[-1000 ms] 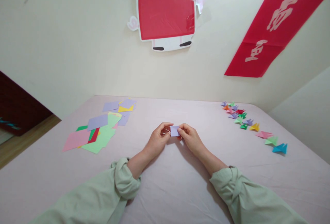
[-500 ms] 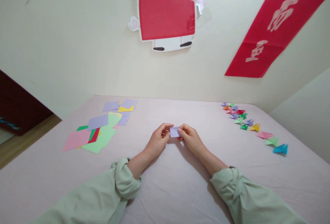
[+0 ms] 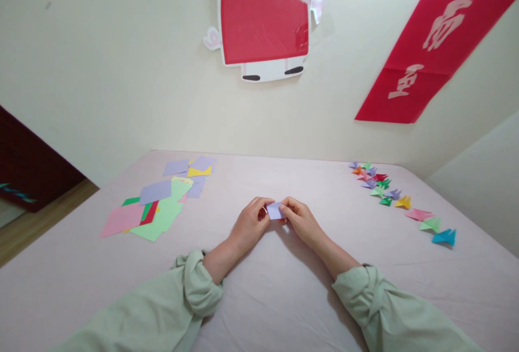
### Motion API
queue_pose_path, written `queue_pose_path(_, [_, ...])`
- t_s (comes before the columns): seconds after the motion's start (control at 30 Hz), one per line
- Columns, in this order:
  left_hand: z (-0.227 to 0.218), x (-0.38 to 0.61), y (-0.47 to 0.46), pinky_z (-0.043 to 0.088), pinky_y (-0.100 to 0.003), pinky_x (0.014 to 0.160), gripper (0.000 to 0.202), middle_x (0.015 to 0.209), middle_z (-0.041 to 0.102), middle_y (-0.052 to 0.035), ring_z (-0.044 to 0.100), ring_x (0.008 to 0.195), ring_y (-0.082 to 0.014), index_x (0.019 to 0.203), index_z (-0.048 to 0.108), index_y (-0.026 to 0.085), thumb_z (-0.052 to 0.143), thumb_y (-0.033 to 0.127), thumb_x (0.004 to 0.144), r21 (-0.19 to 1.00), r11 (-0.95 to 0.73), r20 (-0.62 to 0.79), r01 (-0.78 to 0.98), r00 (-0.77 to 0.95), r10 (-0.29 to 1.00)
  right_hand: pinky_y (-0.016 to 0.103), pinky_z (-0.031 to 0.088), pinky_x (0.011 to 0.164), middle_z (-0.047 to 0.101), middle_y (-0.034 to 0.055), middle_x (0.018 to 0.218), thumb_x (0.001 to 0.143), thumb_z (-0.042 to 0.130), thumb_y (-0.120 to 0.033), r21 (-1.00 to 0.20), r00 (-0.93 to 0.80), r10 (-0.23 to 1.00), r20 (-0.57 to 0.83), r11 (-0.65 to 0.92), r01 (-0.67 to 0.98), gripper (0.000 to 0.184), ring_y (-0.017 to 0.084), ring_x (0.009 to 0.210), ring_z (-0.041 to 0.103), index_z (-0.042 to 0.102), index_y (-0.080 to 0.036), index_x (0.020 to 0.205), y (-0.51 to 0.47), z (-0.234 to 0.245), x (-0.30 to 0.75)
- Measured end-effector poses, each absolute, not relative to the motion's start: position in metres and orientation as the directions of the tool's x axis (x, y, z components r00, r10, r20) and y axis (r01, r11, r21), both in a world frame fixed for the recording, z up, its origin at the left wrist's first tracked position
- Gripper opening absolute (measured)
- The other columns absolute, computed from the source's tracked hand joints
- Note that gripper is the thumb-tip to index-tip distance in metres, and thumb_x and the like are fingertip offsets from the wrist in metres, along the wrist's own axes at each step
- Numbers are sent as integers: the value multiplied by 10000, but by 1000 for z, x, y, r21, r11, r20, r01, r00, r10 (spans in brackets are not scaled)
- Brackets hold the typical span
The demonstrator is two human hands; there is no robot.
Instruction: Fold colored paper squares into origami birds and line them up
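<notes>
A small folded lilac paper sits between my two hands at the middle of the pale pink table. My left hand pinches its left edge with fingers curled. Pinching the right edge is my right hand, thumb and fingers pressed on the paper. Both wrists rest low over the tabletop, in pale green sleeves rolled at the cuffs.
Loose coloured paper sheets lie spread at the left of the table. A line of several small folded paper shapes runs along the right side. A cream wall with a red cartoon cut-out and a red banner rises behind.
The hands and the lilac paper have stayed almost still; the paper now tilts slightly and the fingers have shifted a little on its edges.
</notes>
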State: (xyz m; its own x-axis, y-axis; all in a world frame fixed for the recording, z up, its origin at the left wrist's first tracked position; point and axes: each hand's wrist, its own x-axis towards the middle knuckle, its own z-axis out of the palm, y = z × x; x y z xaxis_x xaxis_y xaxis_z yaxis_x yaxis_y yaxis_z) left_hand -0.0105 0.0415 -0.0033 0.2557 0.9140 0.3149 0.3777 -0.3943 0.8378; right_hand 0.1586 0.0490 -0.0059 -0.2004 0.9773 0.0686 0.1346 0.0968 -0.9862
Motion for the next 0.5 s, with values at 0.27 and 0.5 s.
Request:
queue_pose_path(0.27, [-7, -13, 47, 379, -252, 640, 269, 686, 487, 5, 489, 678, -136, 628, 551, 173, 503, 274, 872, 853, -321, 289, 412, 140, 947, 263, 434, 578, 532, -12, 645, 881, 465, -492, -987, -181, 978, 102, 123, 105, 321, 136, 590, 515, 535, -200, 768, 48, -9, 157])
queue_pose_path(0.5, [-10, -14, 52, 336, -243, 589, 333, 624, 447, 32, 430, 612, -118, 616, 503, 166, 514, 402, 852, 944, -137, 136, 301, 26, 990, 257, 450, 615, 605, 15, 912, 855, 438, -198, -943, -184, 955, 232, 267, 198, 293, 119, 641, 568, 496, -226, 1141, 41, -12, 154])
